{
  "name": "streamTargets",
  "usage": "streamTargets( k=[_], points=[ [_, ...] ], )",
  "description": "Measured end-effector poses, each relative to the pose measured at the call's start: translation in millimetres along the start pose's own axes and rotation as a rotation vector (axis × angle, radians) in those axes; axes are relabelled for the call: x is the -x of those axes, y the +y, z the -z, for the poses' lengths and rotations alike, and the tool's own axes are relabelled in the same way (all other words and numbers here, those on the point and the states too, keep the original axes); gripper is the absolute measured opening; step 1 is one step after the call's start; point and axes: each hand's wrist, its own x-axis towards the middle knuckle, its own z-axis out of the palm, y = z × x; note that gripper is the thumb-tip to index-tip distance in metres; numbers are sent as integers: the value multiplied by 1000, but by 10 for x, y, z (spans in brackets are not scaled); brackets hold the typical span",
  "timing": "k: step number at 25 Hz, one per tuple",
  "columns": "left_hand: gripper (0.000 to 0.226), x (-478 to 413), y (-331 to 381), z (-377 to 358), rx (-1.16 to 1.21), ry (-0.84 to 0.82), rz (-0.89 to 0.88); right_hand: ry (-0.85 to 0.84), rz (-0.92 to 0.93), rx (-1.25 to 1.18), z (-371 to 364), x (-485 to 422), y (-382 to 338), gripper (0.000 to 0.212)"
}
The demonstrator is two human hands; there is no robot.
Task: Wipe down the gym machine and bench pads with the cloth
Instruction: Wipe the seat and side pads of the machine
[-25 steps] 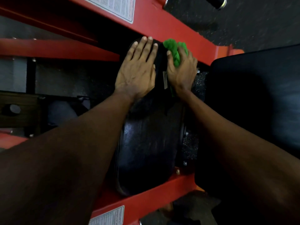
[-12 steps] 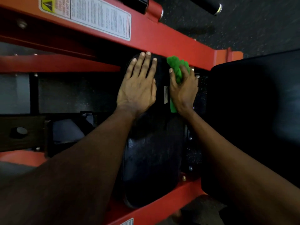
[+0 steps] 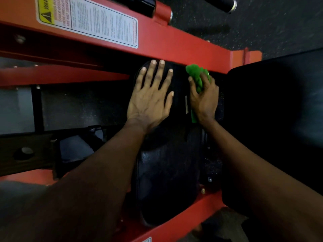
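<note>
Green cloth [image 3: 196, 74] is bunched in my right hand [image 3: 203, 100], fingers curled round it, at the far edge of the black pad [image 3: 167, 172]. My left hand [image 3: 150, 102] lies flat on it, fingers spread.

We recorded a dark rubber floor [image 3: 272, 27], flecked with pale specks, across the upper right. A black bar [image 3: 222, 2] with a bright metal end showed over it at the top edge and cast a soft shadow on it. At the left we noted a grey panel [image 3: 15, 109] and, below it, a dark brown board [image 3: 35, 165] with a round hole. Lighting was dim.
</note>
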Motion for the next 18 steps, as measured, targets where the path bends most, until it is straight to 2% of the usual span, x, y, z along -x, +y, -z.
streamTargets(
  k=[2, 6, 10, 15, 18],
  points=[
    [64, 2, -13, -11, -2, -10, -25, -14, -62, -26, 24, 225, 12, 55],
    [66, 2, 6, 3, -28, -23, -14, -72, 43, 44, 91, 584, 58, 58],
    [65, 10, -2, 14, -25, -16, -14, 5, -33, 121, -8, 284, -122, 54],
    [65, 3, 10, -6, -22, -28, -28, 61, -92, 41, -52, -214, -178, 53],
    [64, 17, -10, 3, -31, -23, -24, 66, -58, 0, -44, -114, -68, 52]
  ],
)
